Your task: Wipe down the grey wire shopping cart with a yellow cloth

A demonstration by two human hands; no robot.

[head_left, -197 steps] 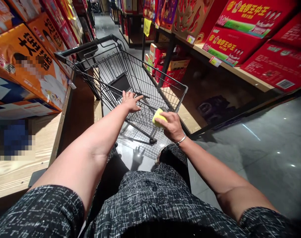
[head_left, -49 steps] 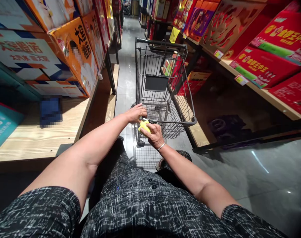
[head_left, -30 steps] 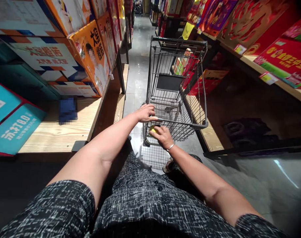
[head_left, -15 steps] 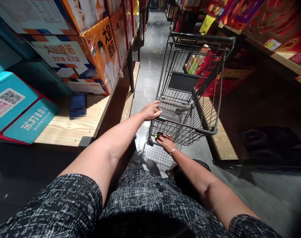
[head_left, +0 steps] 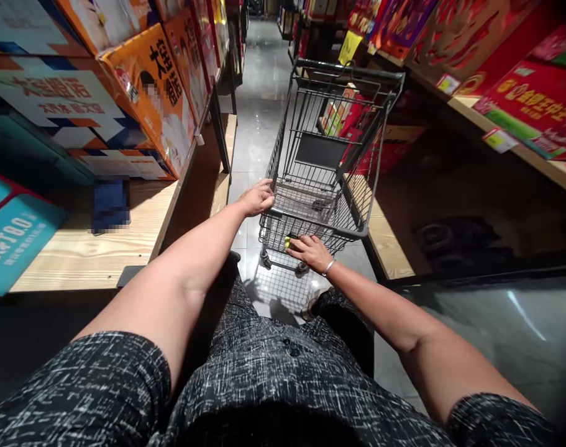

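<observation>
A dark wire shopping cart [head_left: 357,105] stands in the aisle in front of me, its near end facing me. My left hand [head_left: 258,198] grips the near left corner of the cart's top rim, fingers curled over the wire. My right hand [head_left: 310,252] presses a yellow sponge [head_left: 289,242] against the lower front wires of the basket; most of the sponge is hidden under the fingers. A thin bracelet sits on my right wrist.
Wooden shelves line both sides. Orange, white and teal boxes [head_left: 143,105] fill the left shelf, red gift boxes [head_left: 529,105] the right. The grey glossy floor [head_left: 259,74] runs on beyond the cart. My patterned clothing fills the bottom of the view.
The cart has straightened along the aisle. My right hand has gone from the top rim down to the basket's lower front wires with the sponge, and my left hand now closes on the rim corner.
</observation>
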